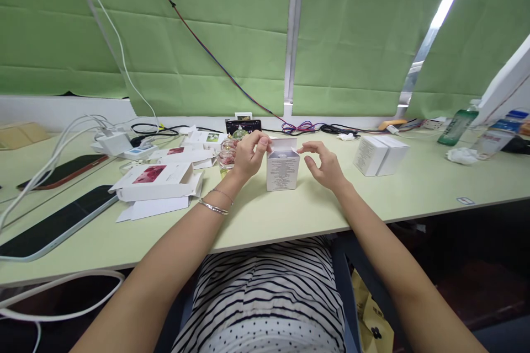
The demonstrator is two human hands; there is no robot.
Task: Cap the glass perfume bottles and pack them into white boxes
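A small white carton box point(282, 173) stands upright on the table in front of me. Its top lid is folded up at the back, and grey printed text covers the front. My left hand point(249, 155) is at the box's upper left edge, thumb and fingers closed there around what looks like the side flap. On the other side, my right hand point(325, 165) has its thumb and fingers apart, with the index fingertip at the upper right edge of the box. Just behind my left hand, partly hidden, are clear glass bottles point(227, 154) with pinkish contents.
Two closed white boxes point(375, 157) stand to the right. Flattened cartons point(155, 179) with red pictures are stacked left, near a large phone point(62, 218) and white chargers point(118, 143). A dark phone point(244, 126) stands behind. A green bottle point(457, 128) is far right.
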